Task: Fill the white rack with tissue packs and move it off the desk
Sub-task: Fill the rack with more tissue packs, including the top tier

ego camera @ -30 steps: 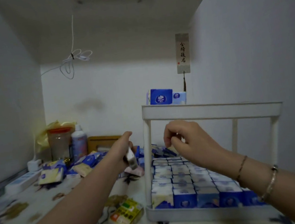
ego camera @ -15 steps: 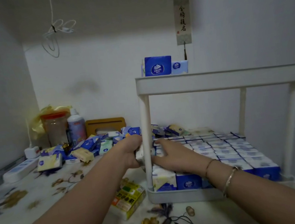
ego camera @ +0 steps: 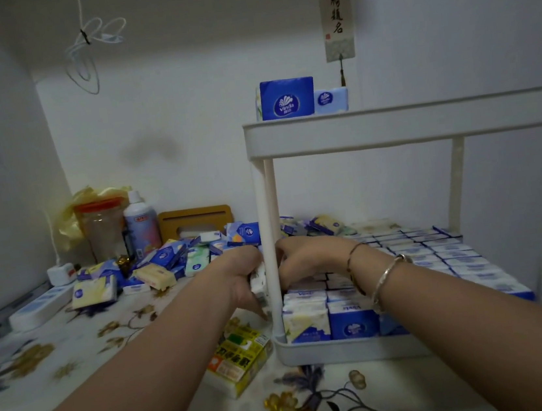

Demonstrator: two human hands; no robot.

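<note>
The white two-tier rack (ego camera: 389, 124) stands on the desk at the right. Its lower tray is packed with upright blue and white tissue packs (ego camera: 353, 319). Two blue packs (ego camera: 287, 99) stand on the top tier. My left hand (ego camera: 241, 277) grips a white tissue pack (ego camera: 259, 283) just left of the rack's front-left post. My right hand (ego camera: 307, 260) reaches inside the lower tier, fingers curled down over the front packs; what it holds is hidden. A heap of loose tissue packs (ego camera: 167, 259) lies behind my left hand.
A yellow-green box (ego camera: 238, 356) lies on the floral desk cover by the rack's front-left corner. A jar (ego camera: 103, 227), a bottle (ego camera: 140, 223), a wooden holder (ego camera: 195, 219) and a power strip (ego camera: 41, 303) sit along the back left. Walls close in left and right.
Both hands dropped from the rack's upper rail to the lower tier. My left hand carried its pack to the front-left post; my right hand pushed in among the front packs.
</note>
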